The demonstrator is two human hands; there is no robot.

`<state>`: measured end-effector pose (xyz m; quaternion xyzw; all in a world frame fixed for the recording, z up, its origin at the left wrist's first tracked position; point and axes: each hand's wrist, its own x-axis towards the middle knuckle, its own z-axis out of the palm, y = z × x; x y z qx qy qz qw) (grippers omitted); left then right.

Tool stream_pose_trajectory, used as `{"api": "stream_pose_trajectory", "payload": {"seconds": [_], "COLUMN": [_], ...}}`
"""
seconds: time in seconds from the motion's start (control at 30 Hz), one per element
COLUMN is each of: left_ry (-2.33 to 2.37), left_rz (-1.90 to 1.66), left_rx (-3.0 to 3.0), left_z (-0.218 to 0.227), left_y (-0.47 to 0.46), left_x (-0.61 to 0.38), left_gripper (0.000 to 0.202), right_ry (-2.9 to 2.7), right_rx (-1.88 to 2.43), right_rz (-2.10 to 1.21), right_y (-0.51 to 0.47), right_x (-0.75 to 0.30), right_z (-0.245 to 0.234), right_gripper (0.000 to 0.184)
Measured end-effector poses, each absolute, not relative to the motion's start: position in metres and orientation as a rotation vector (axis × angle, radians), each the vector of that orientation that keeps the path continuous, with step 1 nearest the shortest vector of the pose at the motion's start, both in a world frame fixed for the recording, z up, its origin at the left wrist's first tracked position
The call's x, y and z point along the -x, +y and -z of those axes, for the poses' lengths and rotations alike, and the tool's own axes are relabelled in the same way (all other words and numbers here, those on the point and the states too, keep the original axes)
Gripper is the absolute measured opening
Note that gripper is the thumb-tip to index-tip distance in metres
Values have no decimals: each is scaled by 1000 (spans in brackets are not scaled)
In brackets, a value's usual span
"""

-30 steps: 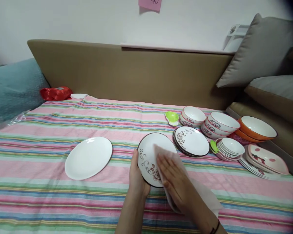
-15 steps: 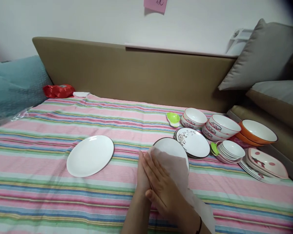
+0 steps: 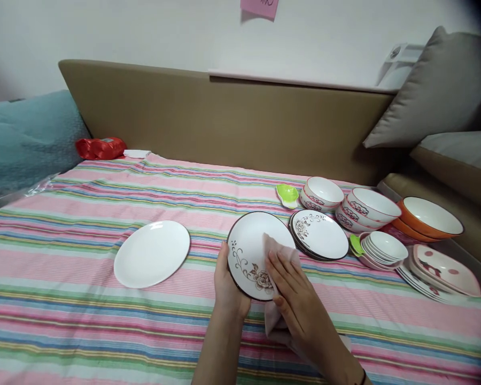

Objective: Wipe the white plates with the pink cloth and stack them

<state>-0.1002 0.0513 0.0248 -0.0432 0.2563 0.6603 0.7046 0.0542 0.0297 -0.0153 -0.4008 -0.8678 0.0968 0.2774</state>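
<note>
My left hand (image 3: 226, 286) grips the near-left rim of a white plate with a dark rim and a brown flower pattern (image 3: 248, 251), holding it tilted above the striped bedspread. My right hand (image 3: 294, 297) lies with its fingers stretched flat on a white cloth (image 3: 273, 251), pressing it against the right side of the plate's face. The rest of the cloth hangs below my right palm.
A plain white oval plate (image 3: 152, 260) lies to the left. To the right are a stack of matching flower plates (image 3: 319, 233), a green spoon rest (image 3: 287, 195), red-patterned bowls (image 3: 324, 193), small saucers (image 3: 387, 247), an orange bowl (image 3: 431, 216) and square plates (image 3: 444, 270). A tan headboard (image 3: 224, 123) runs behind.
Half a second ago the cloth and my right hand covered most of the plate. Now the hand and cloth have slid to the plate's right side, and the flower pattern shows again.
</note>
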Motion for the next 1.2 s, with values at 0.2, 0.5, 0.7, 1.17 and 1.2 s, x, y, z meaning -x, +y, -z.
{"api": "stream_pose_trajectory", "payload": {"seconds": [0.2, 0.5, 0.7, 1.17, 1.2], "left_ry": [578, 580, 573, 590, 586], "left_rz": [-1426, -1343, -1425, -1536, -1538], "left_rx": [94, 101, 111, 98, 94], "left_z": [-25, -26, -27, -26, -26], "left_y": [50, 47, 48, 49, 49], "left_x": [102, 89, 99, 94, 95], "left_gripper": [45, 39, 43, 36, 38], "right_ry": [-2163, -2273, -2415, -1957, -2027], "right_rx": [1113, 1136, 1054, 1326, 1296], "right_rz": [-403, -262, -180, -126, -141], "right_y": [33, 29, 33, 29, 28], "right_x": [-51, -20, -34, -33, -31], "right_z": [16, 27, 25, 32, 32], "right_gripper": [48, 58, 59, 52, 56]}}
